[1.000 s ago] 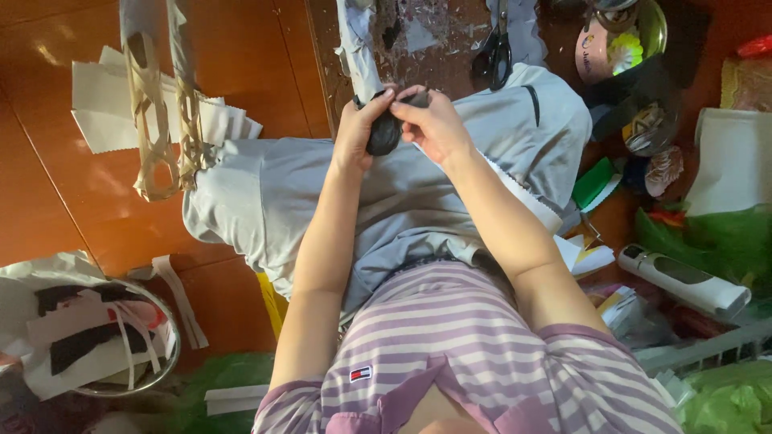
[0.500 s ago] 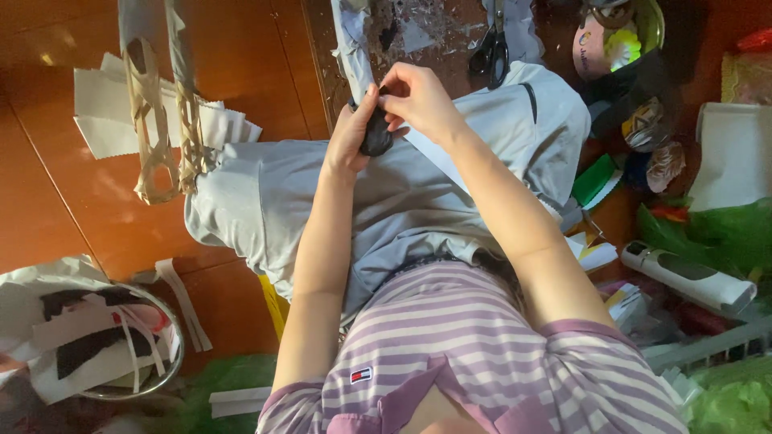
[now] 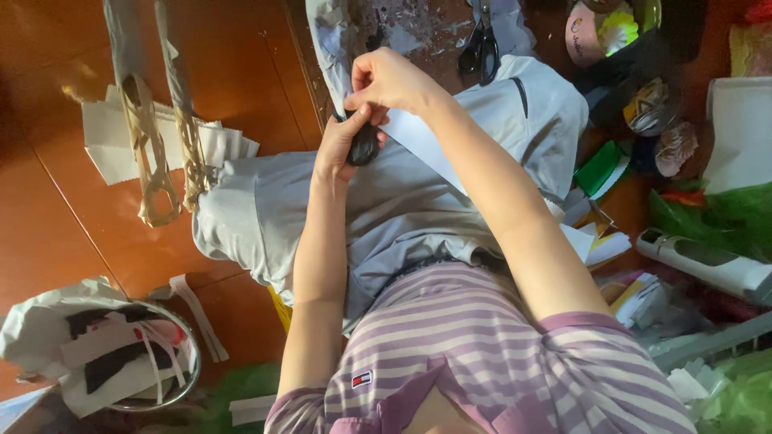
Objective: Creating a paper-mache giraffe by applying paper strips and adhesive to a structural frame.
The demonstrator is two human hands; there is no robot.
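Your left hand [image 3: 342,143] gripped a small black tool [image 3: 363,146] at upper centre of the frame, and your right hand [image 3: 390,80] pinched a white strip [image 3: 430,149] just above it. Most of that strip lay slack over the grey garment [image 3: 402,209], apparently unworked. 1 pair of scissors [image 3: 480,50] sat untouched on the table [image 3: 241,56].

You wear a short-sleeved top [image 3: 482,345] striped across in pale lilac and white, the bands narrow and even. Its collar and front placket are a deeper mauve, and a small rectangular emblem in red, white and dark blue sits on the chest. Both your forearms are bare from the sleeve hems down. Your left hand [image 3: 342,145] and right hand [image 3: 390,80] carry no gloves, and no rings show. Grey-blue trousers [image 3: 386,209] cover your lap.
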